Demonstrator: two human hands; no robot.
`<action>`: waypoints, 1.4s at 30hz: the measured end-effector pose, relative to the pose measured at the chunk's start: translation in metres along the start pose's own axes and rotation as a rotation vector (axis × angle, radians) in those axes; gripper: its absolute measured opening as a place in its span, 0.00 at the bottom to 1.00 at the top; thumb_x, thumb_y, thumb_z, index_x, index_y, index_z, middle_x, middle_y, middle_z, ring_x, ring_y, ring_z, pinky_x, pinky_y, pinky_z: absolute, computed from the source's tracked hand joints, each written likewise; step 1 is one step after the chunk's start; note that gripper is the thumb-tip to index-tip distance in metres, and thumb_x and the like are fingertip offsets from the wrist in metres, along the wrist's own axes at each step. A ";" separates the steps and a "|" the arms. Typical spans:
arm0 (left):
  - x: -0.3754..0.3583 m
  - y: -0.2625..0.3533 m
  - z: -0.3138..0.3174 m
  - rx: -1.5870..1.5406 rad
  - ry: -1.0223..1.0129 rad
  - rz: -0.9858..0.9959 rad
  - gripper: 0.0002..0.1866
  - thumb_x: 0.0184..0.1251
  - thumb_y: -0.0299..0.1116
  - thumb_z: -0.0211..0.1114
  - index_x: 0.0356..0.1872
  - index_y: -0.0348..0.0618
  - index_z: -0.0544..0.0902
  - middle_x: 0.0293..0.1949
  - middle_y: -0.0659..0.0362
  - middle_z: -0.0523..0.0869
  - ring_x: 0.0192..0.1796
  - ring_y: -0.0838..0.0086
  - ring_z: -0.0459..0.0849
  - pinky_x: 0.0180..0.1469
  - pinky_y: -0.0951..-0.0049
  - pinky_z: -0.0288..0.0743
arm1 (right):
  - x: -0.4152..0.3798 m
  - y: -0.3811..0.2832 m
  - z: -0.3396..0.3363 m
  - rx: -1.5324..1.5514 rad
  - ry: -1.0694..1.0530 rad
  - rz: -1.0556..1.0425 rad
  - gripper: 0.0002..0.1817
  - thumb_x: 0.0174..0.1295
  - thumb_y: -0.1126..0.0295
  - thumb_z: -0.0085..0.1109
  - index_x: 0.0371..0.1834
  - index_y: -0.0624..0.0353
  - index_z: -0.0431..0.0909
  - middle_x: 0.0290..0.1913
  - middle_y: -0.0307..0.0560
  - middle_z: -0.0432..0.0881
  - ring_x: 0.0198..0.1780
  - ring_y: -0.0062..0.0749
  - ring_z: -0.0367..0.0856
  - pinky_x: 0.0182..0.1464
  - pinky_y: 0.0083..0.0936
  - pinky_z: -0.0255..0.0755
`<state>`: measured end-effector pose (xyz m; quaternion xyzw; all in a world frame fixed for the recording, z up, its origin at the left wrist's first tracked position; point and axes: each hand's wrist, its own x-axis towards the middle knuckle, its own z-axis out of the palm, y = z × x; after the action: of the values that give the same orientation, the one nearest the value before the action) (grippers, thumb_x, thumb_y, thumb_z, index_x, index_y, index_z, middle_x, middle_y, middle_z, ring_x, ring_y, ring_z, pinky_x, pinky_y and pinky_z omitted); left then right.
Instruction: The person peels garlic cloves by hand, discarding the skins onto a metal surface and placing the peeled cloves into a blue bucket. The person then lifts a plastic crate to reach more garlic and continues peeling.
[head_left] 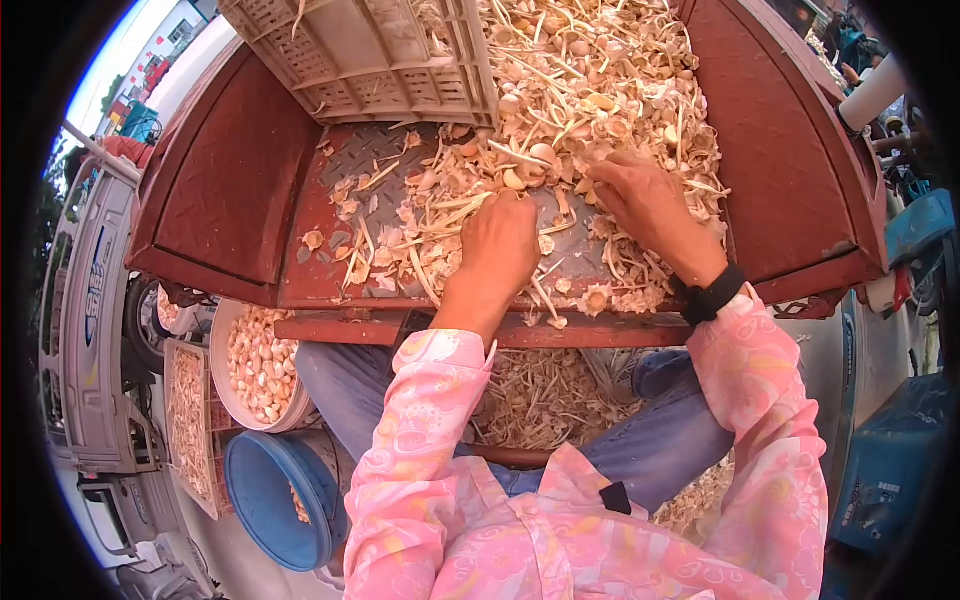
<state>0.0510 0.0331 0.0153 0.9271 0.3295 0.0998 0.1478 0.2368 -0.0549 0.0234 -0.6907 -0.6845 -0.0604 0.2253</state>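
Note:
My left hand is at the front of the pile on the red metal tray, fingers curled down over dry stalks and skins; what they hold, if anything, is hidden. To its right, my right hand has bent fingers at the pile's edge, their tips close together among garlic skins. Between the two hands lie a few pale garlic cloves. Behind them rises a heap of garlic skins, stalks and cloves. A pale plastic crate stands tilted at the back left of the tray.
Left of my legs are a white bucket of cloves, a blue bucket with a few cloves inside and a crate of garlic. Skins and stalks lie below the tray. A parked vehicle is at far left, blue equipment at right.

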 end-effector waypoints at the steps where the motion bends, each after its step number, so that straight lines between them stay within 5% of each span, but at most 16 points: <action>1: 0.001 -0.001 -0.001 -0.021 -0.007 -0.015 0.14 0.54 0.28 0.63 0.43 0.38 0.81 0.41 0.45 0.81 0.47 0.50 0.79 0.50 0.57 0.73 | 0.004 0.002 0.005 -0.041 0.035 -0.062 0.09 0.53 0.74 0.57 0.39 0.58 0.78 0.39 0.48 0.78 0.43 0.47 0.79 0.43 0.40 0.72; 9: 0.013 0.004 0.001 0.028 -0.143 -0.007 0.13 0.49 0.26 0.63 0.39 0.37 0.82 0.36 0.44 0.83 0.42 0.48 0.82 0.46 0.57 0.75 | -0.007 -0.006 -0.006 0.144 -0.082 0.063 0.12 0.53 0.74 0.58 0.43 0.57 0.77 0.40 0.51 0.78 0.44 0.49 0.78 0.45 0.42 0.72; 12: 0.001 0.000 -0.008 -0.133 -0.067 -0.007 0.07 0.49 0.20 0.60 0.30 0.31 0.83 0.33 0.39 0.83 0.39 0.48 0.84 0.42 0.58 0.78 | -0.009 -0.002 -0.002 0.248 -0.065 0.071 0.11 0.54 0.73 0.59 0.42 0.58 0.77 0.35 0.52 0.79 0.40 0.48 0.80 0.41 0.39 0.72; 15: -0.008 -0.014 -0.002 -0.490 0.052 -0.071 0.14 0.54 0.25 0.65 0.43 0.34 0.81 0.32 0.52 0.85 0.36 0.63 0.85 0.41 0.67 0.78 | -0.007 -0.016 -0.001 0.490 -0.180 0.082 0.10 0.55 0.72 0.60 0.40 0.60 0.77 0.30 0.52 0.81 0.34 0.46 0.81 0.36 0.36 0.73; 18: -0.013 -0.013 -0.008 -1.250 -0.051 -0.351 0.14 0.60 0.24 0.63 0.48 0.32 0.79 0.37 0.57 0.84 0.39 0.74 0.84 0.41 0.75 0.79 | -0.010 -0.044 -0.003 0.709 -0.343 0.104 0.09 0.57 0.70 0.60 0.39 0.62 0.77 0.27 0.52 0.81 0.30 0.44 0.81 0.33 0.33 0.72; 20: -0.022 -0.006 -0.013 -1.588 -0.040 -0.404 0.13 0.64 0.23 0.60 0.50 0.33 0.77 0.43 0.57 0.82 0.43 0.76 0.83 0.46 0.78 0.80 | -0.010 -0.055 -0.008 0.776 -0.429 0.156 0.09 0.58 0.70 0.60 0.39 0.63 0.77 0.28 0.52 0.81 0.29 0.42 0.81 0.32 0.32 0.72; 25: -0.038 -0.004 -0.007 -1.930 0.003 -0.389 0.13 0.65 0.23 0.60 0.50 0.33 0.78 0.46 0.57 0.81 0.47 0.75 0.82 0.51 0.76 0.80 | -0.012 -0.060 -0.004 0.521 -0.199 -0.078 0.11 0.60 0.65 0.60 0.33 0.62 0.74 0.26 0.54 0.79 0.30 0.51 0.79 0.32 0.39 0.70; 28: -0.045 0.000 -0.004 -1.792 0.114 -0.367 0.13 0.66 0.23 0.59 0.50 0.34 0.77 0.45 0.56 0.82 0.48 0.75 0.81 0.52 0.77 0.79 | -0.016 -0.066 -0.003 0.474 -0.148 -0.104 0.11 0.60 0.64 0.59 0.32 0.61 0.73 0.26 0.55 0.78 0.31 0.53 0.78 0.31 0.41 0.69; 31: -0.050 0.002 0.003 -1.223 0.320 -0.112 0.14 0.64 0.21 0.60 0.51 0.32 0.77 0.48 0.55 0.78 0.49 0.75 0.80 0.53 0.77 0.78 | -0.015 -0.069 -0.004 0.522 -0.205 -0.062 0.10 0.59 0.65 0.59 0.33 0.61 0.72 0.26 0.54 0.78 0.30 0.53 0.78 0.31 0.41 0.70; 35: -0.060 0.017 0.003 -1.149 0.455 0.070 0.18 0.61 0.17 0.62 0.53 0.30 0.75 0.54 0.53 0.69 0.51 0.72 0.79 0.56 0.76 0.76 | -0.018 -0.069 0.005 0.515 -0.114 -0.092 0.09 0.58 0.67 0.60 0.33 0.59 0.72 0.25 0.53 0.77 0.28 0.51 0.78 0.28 0.40 0.70; 42: -0.072 0.024 0.010 -1.151 0.562 0.025 0.19 0.61 0.16 0.61 0.55 0.31 0.73 0.52 0.54 0.73 0.51 0.72 0.79 0.53 0.75 0.78 | -0.025 -0.078 0.005 0.397 0.013 -0.132 0.07 0.56 0.70 0.61 0.33 0.57 0.73 0.25 0.50 0.76 0.26 0.47 0.78 0.27 0.38 0.71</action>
<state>0.0132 -0.0329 0.0077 0.6416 0.2386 0.5018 0.5287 0.1585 -0.0791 0.0273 -0.5861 -0.7252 0.0567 0.3569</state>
